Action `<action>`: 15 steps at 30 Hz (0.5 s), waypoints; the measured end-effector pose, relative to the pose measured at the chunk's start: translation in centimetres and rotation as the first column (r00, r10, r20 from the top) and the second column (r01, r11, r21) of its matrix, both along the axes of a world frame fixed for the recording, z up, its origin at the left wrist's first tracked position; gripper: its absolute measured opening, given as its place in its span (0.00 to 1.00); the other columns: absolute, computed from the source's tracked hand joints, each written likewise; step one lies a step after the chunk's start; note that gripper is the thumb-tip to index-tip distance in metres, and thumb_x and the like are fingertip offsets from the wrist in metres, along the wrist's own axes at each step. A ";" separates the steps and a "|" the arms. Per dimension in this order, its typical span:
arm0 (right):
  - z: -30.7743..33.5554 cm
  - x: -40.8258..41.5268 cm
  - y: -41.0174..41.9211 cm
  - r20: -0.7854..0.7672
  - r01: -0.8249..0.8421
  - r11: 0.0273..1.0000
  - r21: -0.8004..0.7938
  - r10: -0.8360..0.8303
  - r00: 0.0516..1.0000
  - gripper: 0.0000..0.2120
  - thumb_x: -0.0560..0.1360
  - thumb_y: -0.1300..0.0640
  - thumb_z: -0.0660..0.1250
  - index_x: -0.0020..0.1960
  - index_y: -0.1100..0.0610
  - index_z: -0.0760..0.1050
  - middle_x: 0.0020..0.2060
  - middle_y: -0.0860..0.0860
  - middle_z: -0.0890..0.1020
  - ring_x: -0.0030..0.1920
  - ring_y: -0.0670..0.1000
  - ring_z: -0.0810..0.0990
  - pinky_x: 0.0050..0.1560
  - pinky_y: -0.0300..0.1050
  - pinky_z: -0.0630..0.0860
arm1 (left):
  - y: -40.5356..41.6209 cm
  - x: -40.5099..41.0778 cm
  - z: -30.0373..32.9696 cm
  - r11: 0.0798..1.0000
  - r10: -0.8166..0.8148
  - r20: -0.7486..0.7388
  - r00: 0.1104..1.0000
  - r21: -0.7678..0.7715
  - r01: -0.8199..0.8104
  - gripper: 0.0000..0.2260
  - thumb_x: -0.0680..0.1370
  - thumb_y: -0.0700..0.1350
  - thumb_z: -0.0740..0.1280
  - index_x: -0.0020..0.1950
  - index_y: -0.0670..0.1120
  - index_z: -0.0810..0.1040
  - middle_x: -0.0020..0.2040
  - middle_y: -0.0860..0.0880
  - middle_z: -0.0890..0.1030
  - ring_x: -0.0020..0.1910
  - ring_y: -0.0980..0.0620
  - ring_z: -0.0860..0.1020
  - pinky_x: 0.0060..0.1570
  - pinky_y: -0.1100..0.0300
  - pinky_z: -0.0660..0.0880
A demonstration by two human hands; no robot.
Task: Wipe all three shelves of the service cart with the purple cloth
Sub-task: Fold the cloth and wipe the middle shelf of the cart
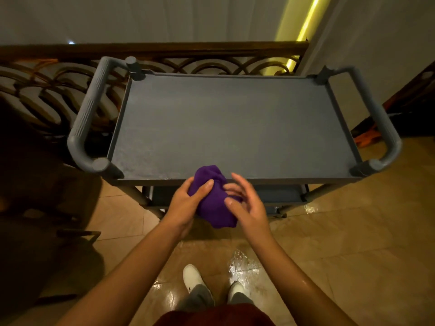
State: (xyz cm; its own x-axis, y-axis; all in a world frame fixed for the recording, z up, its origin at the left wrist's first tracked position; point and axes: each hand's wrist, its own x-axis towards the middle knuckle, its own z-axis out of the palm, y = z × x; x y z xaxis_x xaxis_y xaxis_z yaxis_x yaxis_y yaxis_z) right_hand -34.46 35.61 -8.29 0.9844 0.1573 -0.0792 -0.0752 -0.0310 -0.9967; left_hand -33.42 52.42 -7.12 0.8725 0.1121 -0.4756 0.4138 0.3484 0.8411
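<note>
A grey service cart stands in front of me, its top shelf (pixel 230 123) bare and streaked with damp. A bunched purple cloth (pixel 213 203) is held in the air just over the cart's near edge. My left hand (pixel 186 205) grips the cloth from the left, thumb across its top. On the cloth's right side rests my right hand (pixel 247 203), its fingers spread and only loosely touching it. A lower shelf (pixel 280 194) shows just below the top one; the rest of the cart is hidden beneath it.
Grey push handles stick out at the cart's left (pixel 87 118) and right (pixel 381 118) ends. An ornate wooden railing (pixel 164 52) runs behind the cart. The tiled floor (pixel 341 243) is wet and shiny near my white shoes (pixel 193 276).
</note>
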 end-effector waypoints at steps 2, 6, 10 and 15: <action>-1.1 0.2 -2.1 -0.160 0.126 0.991 0.041 -0.118 0.980 0.28 0.73 0.46 0.74 0.71 0.42 0.70 0.66 0.45 0.79 0.65 0.46 0.78 0.59 0.40 0.78 | -1.8 -0.2 -0.8 1.000 0.017 0.004 1.000 -0.009 -0.017 0.20 0.70 0.52 0.76 0.61 0.50 0.80 0.56 0.47 0.85 0.56 0.48 0.84 0.52 0.53 0.81; -3.9 -0.6 -5.5 -0.544 0.209 0.936 0.283 -0.023 0.839 0.37 0.68 0.43 0.78 0.73 0.50 0.70 0.67 0.55 0.79 0.62 0.53 0.82 0.55 0.46 0.81 | -6.9 -1.0 -2.2 0.999 0.046 -0.023 0.999 0.027 -0.046 0.14 0.76 0.52 0.71 0.60 0.52 0.79 0.57 0.48 0.84 0.55 0.51 0.83 0.45 0.60 0.80; -5.8 -1.5 -7.9 -0.584 0.200 0.925 0.323 0.029 0.811 0.34 0.62 0.49 0.82 0.66 0.54 0.77 0.58 0.55 0.85 0.58 0.56 0.85 0.52 0.48 0.82 | -10.4 -1.8 -3.8 0.987 0.009 -0.065 0.998 0.163 0.002 0.13 0.79 0.56 0.67 0.57 0.49 0.80 0.54 0.47 0.84 0.52 0.50 0.83 0.42 0.62 0.80; -7.9 -1.4 -11.8 -0.557 0.190 0.958 0.215 -0.039 0.830 0.28 0.62 0.57 0.81 0.61 0.54 0.80 0.54 0.56 0.86 0.56 0.59 0.85 0.53 0.53 0.83 | -11.2 -2.2 -5.7 0.930 -0.154 -0.163 0.975 0.310 0.198 0.20 0.77 0.57 0.70 0.64 0.49 0.75 0.57 0.51 0.80 0.56 0.50 0.81 0.37 0.67 0.78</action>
State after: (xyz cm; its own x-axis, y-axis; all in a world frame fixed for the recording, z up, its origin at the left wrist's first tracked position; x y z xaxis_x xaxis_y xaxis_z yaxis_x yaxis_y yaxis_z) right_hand -35.87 23.77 -16.18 0.8051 0.1345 -0.5776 -0.5914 0.2562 -0.7646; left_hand -35.63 41.26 -12.87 0.8230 0.1293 -0.5532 0.5600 -0.0211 0.8282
